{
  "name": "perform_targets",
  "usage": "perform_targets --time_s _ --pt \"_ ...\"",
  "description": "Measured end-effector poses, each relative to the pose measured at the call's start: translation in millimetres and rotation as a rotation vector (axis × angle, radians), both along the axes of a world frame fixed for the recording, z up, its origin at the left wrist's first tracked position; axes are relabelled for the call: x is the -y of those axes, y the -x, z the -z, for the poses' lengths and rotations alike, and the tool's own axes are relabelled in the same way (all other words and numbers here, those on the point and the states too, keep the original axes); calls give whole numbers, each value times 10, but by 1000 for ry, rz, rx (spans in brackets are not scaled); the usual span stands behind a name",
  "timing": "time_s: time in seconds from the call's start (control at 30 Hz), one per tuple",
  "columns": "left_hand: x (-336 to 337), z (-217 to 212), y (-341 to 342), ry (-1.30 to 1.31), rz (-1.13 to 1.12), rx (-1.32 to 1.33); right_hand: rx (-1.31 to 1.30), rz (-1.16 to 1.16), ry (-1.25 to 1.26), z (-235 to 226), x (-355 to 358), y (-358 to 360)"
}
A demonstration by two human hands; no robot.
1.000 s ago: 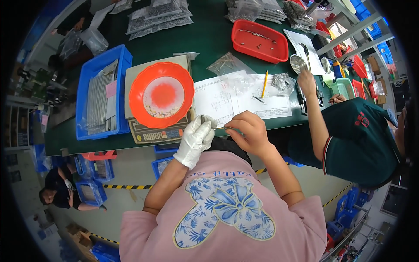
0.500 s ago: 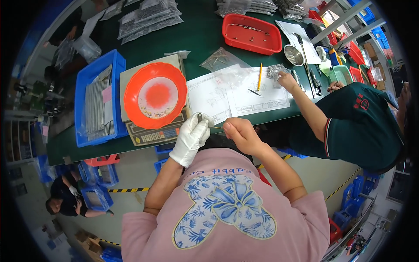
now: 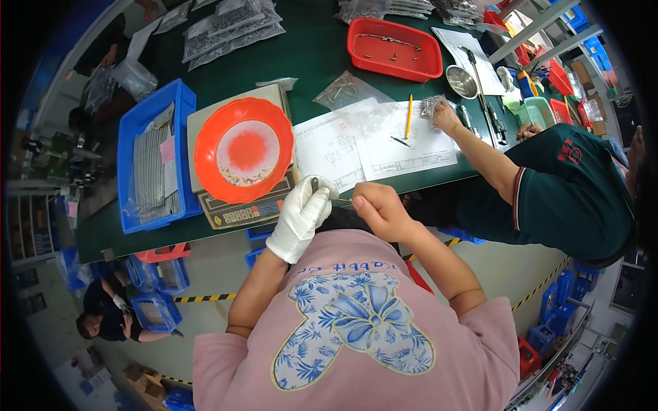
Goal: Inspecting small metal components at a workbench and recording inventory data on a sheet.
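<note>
A white glove covers my left hand [image 3: 299, 218], which is closed in front of the table's near edge. Between its fingers a small dark metal part [image 3: 314, 184] sticks up. My bare right hand [image 3: 385, 212] pinches a thin brass-coloured rod [image 3: 345, 200] that runs toward the gloved fingers. Whether the rod's far tip touches the metal part is hidden by the glove. Just beyond my left hand, an orange-red scalloped bowl [image 3: 245, 150] rests on a weighing scale [image 3: 240, 214].
A blue bin [image 3: 125, 171] of stacked grey strips stands left. Drawings [image 3: 404, 154] with a yellow pencil [image 3: 409, 118] lie ahead, near a red tray [image 3: 395, 49] of small parts. At right, a co-worker's hand [image 3: 447, 118] touches a clear bag of small metal parts [image 3: 432, 107].
My hands stay nearly in place, with the brass-coloured rod and dark part still held. The co-worker's hand has shifted slightly away from me at the bag.
</note>
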State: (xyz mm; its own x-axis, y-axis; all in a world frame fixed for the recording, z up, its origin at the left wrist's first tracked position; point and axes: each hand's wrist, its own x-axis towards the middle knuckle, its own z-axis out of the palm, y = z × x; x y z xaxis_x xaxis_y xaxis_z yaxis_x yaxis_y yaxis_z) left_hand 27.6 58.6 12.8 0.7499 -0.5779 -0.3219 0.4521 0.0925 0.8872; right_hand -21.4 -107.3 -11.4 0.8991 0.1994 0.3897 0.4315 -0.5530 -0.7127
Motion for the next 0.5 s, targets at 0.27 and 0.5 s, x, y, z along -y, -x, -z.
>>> perform_targets --time_s 0.27,0.5 --pt "-77 45 -7 -115 72 435 -801 47 -844 11 -192 139" --pt "-123 40 -74 44 105 -207 119 83 151 -23 -102 41"
